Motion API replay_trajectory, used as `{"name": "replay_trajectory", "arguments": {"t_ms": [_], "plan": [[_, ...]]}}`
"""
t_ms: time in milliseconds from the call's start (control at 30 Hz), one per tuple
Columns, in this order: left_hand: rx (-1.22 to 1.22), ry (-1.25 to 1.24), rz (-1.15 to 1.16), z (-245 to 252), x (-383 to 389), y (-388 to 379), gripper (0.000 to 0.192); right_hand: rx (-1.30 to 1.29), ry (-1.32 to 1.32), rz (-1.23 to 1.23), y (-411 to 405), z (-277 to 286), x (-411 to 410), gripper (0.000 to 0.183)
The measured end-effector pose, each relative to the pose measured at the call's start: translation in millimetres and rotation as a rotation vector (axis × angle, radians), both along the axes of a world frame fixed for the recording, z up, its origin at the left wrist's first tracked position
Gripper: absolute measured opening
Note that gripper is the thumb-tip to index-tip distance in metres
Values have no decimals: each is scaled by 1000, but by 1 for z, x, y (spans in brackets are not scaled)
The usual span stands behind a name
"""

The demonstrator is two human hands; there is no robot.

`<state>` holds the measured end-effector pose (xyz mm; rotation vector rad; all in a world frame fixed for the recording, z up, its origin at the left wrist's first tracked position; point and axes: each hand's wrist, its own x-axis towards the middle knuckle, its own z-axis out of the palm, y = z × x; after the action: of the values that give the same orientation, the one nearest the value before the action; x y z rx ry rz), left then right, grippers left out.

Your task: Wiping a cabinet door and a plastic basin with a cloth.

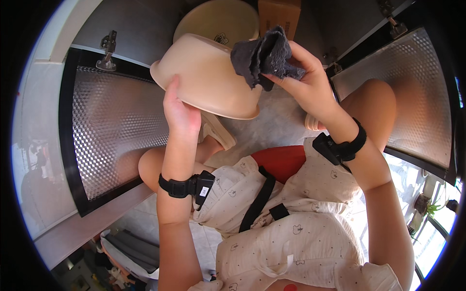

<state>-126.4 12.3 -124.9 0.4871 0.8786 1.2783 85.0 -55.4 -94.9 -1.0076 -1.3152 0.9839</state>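
My left hand (182, 109) grips the rim of a beige plastic basin (207, 72), its thumb pressed on the outer wall. The basin is tipped, with its underside and outer wall towards me. In my right hand (309, 80) is a crumpled dark grey cloth (262, 56), pinched between thumb and fingers. Part of the cloth overlaps the basin's right side in the view; I cannot tell whether they touch. Behind them a second, larger basin (204, 18) with a printed mark on it stands inside the cabinet.
A cardboard box (279, 16) is beside the larger basin. Open cabinet doors with textured panels flank me, the left door (116, 131) and the right door (411, 94), on metal hinges (108, 51). Below are my knees, a slipper (220, 131) and grey floor (269, 112).
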Motion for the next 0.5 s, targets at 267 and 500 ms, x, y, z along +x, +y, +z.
{"name": "replay_trajectory", "arguments": {"t_ms": [267, 500], "plan": [[-52, -275, -260, -7, -1, -3, 33, 140, -130, -35, 0, -17, -31, 39], [-84, -168, -145, -2, -5, -4, 33, 273, -593, -250, 22, -40, -1, 40]]}}
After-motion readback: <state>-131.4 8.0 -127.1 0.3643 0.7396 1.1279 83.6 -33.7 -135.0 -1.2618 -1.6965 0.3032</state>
